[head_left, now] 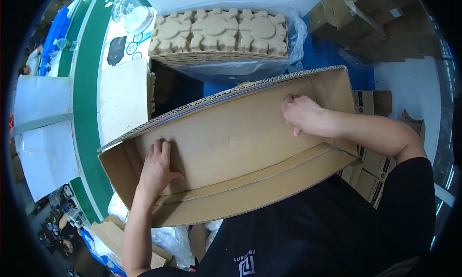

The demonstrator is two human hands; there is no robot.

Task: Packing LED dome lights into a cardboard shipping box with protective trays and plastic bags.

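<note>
A long, shallow cardboard box (231, 142) stands in front of me at a slant, its right end farther away, with its inside showing. Inside it, toward the left end, my left hand (159, 168) rests on the bottom panel with bent fingers and the thumb held apart. My right hand (304, 115) is on the same panel near the right end, its fingers curled in with the thumb pointing down. I see nothing in either hand. Both forearms reach over the box's near side.
Beyond the box, a stack of moulded pulp trays (219, 33) sits in clear plastic wrap (298, 41). A green-edged workbench (91, 84) runs along the left. Cardboard boxes (356, 19) are piled at the far right, with smaller boxes (370, 178) behind my right arm.
</note>
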